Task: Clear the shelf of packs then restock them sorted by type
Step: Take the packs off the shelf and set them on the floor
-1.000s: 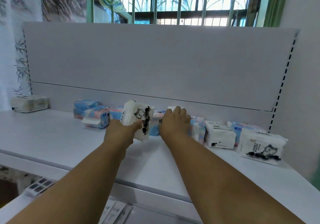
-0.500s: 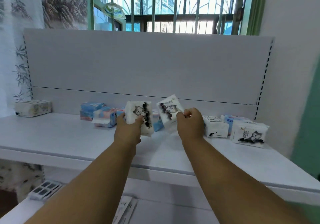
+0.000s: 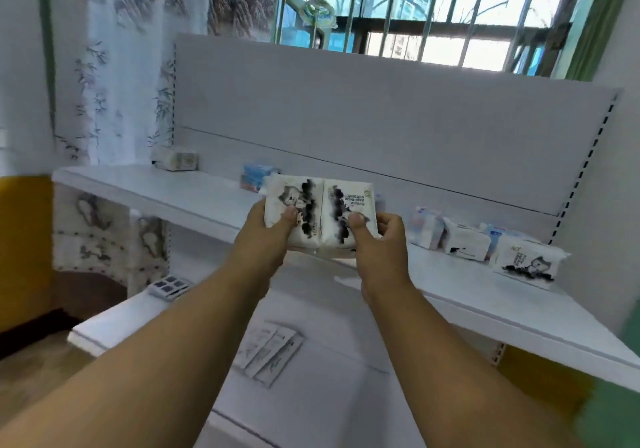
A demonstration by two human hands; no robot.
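We are in the clearing stage, by our judgement: our left hand (image 3: 266, 229) grips one cat-print pack (image 3: 294, 212) with the thumb curled over its front, and our right hand (image 3: 377, 240) pinches a second cat-print pack (image 3: 349, 215) the same way. We hold the two touching side by side in the air, in front of the shelf (image 3: 194, 195) edge and above the lower shelf (image 3: 311, 395). Much is left: the blue packs (image 3: 258, 176) near the back panel, a pale pack (image 3: 176, 158) at the far left, a blue-and-pink pack (image 3: 424, 228), a white pack (image 3: 467, 243) and a third cat-print pack (image 3: 528, 262) at the right all sit on the shelf. No sorted restocking shows yet. Both held packs stand roughly upright, long axes running up and down, printed faces toward us; the right one's print looks upside down, though blur makes us unsure.
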